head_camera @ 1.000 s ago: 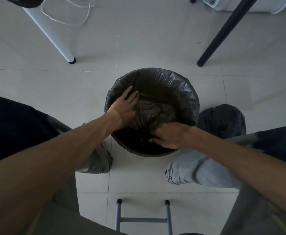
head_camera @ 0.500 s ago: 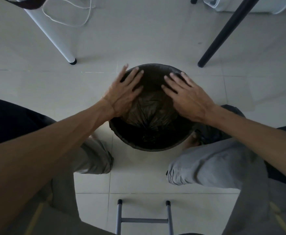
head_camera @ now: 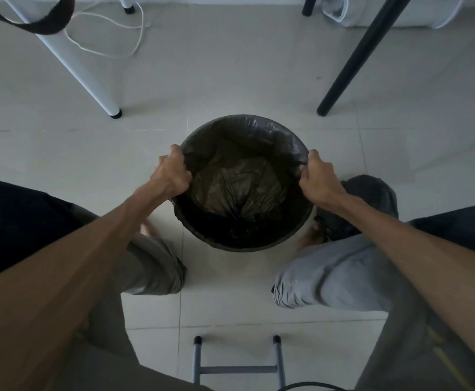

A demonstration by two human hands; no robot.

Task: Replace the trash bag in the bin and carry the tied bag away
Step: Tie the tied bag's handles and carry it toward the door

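Trash bag (head_camera: 230,184), black and thin, lines the round bin (head_camera: 258,245) that stands on the tiled floor (head_camera: 230,80) directly in front of me, between my knees. The bag's edge is folded outward over the far part of the rim, where the plastic shows creases and a dull sheen. Inside, the plastic sags down toward the bottom, where it gathers into folds that radiate from a dark point near the near wall.

My left hand (head_camera: 171,176) is clenched on the bag's edge at the left side of the rim, fingers curled under and thumb on top. My right hand (head_camera: 318,179) is clenched in the same manner on the bag's edge at the right side of the rim. Both forearms reach forward from the lower corners, roughly mirrored. Whether the edge under each hand sits over the rim or is lifted off it, I cannot tell.

A second dark bag (head_camera: 371,201), full, rests on the floor just beside the bin on its right, partly behind my right wrist and close to my right knee.

A white table leg (head_camera: 75,60) stands well beyond the bin to the left, a black leg (head_camera: 354,57) to the right. A white cable (head_camera: 112,53) loops on the floor near the white leg. A grey metal frame (head_camera: 236,369) sits at the near edge, between my legs.
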